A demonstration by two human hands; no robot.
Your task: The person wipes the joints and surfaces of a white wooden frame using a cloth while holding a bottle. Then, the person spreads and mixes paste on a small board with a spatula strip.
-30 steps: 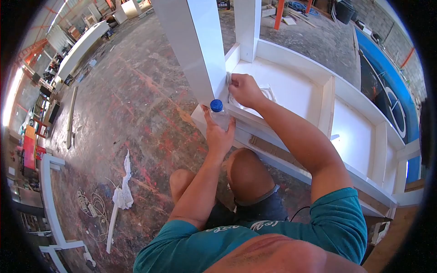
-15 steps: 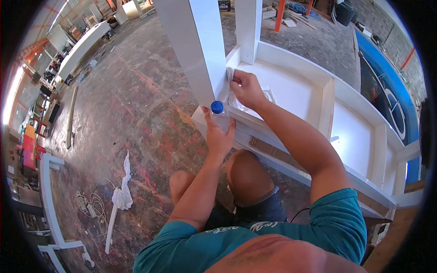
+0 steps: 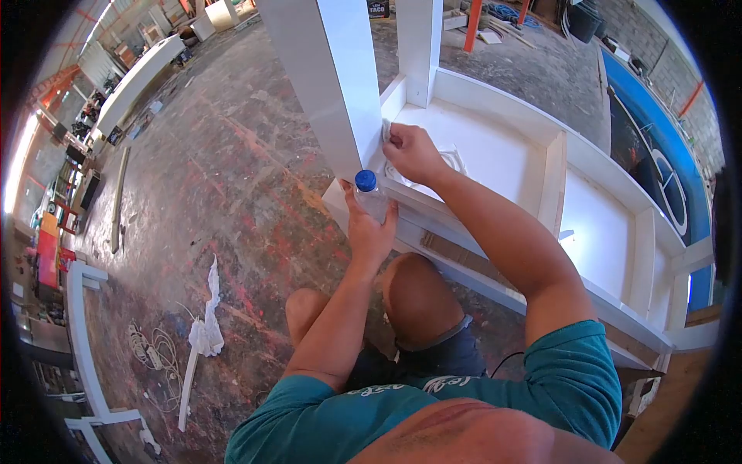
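My left hand (image 3: 371,232) is wrapped round a clear plastic bottle (image 3: 372,203) with a blue cap, held upright at the corner of a white frame (image 3: 487,203). My right hand (image 3: 415,153) pinches a small white cloth (image 3: 386,130). The cloth is pressed against the inner side of a tall white post (image 3: 340,85), just above the frame's rail. Below the right hand, a white coil (image 3: 454,159), perhaps tape or cord, lies inside the frame, partly covered by the wrist.
On the floor to my left lie a crumpled white cloth (image 3: 207,336), a thin white strip (image 3: 188,390) and a tangled cord (image 3: 154,348). White frame pieces (image 3: 81,340) stand at far left. A second white post (image 3: 418,54) rises behind; a blue-edged basin (image 3: 657,116) is at right.
My right hand has shifted slightly down and left with the cloth along the post. The left hand keeps its hold on the bottle; the whole view moved a little.
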